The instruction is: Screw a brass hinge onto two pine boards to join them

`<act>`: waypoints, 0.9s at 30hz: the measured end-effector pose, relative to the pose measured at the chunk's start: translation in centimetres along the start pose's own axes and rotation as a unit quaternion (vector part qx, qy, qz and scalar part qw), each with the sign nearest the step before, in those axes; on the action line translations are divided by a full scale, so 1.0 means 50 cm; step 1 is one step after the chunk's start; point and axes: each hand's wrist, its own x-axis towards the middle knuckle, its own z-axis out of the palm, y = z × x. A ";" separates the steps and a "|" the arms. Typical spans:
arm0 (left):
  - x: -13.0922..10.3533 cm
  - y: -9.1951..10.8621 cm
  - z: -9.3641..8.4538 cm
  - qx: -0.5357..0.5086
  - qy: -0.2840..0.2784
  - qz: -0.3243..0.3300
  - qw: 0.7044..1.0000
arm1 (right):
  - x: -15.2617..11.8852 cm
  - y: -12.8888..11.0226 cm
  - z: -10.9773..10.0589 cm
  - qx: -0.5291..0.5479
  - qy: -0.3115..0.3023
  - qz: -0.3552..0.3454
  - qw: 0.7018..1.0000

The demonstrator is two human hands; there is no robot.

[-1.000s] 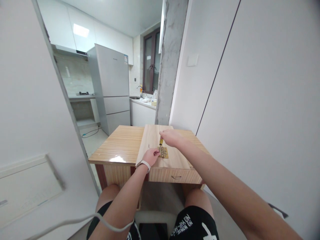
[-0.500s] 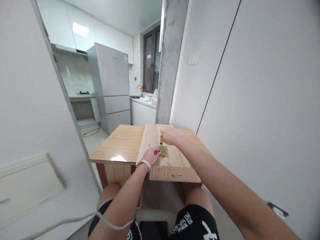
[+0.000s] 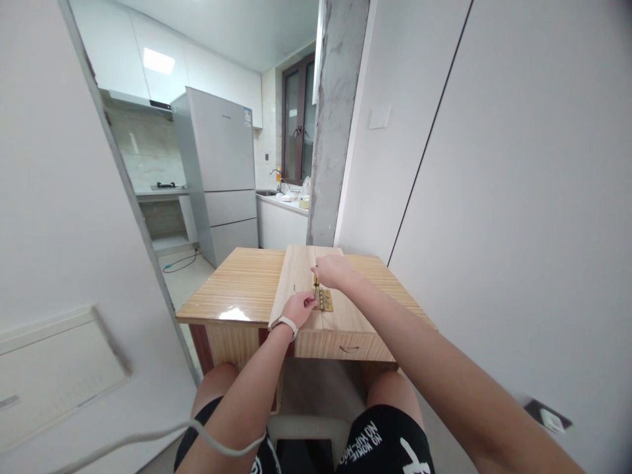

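Note:
A brass hinge (image 3: pixel 326 301) lies flat across the seam between two pale wooden boards (image 3: pixel 300 266) on the table. My right hand (image 3: pixel 332 271) is closed around the yellow-and-black handle of a screwdriver (image 3: pixel 316 281), held nearly upright with its tip down at the hinge's left leaf. Beside that tip, my left hand (image 3: pixel 297 308) pinches with thumb and fingertips at the hinge's left edge. Whatever sits between those fingertips is too small to make out. A white-banded watch (image 3: pixel 286 322) is on my left wrist.
The glossy wood-grain table (image 3: pixel 241 280) has a drawer with a curved handle (image 3: pixel 349 348) at the front. A small dark item (image 3: pixel 295 288) rests on the left board. A white cable (image 3: pixel 148 431) crosses my left forearm. White walls flank both sides; a fridge (image 3: pixel 224 145) stands beyond.
My right hand has shifted slightly left and the screwdriver stands more upright. My left hand stays at the hinge's left edge.

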 end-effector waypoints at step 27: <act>-0.002 -0.002 0.004 -0.001 0.001 -0.008 1.000 | 0.002 0.019 -0.001 -0.021 0.011 -0.063 0.998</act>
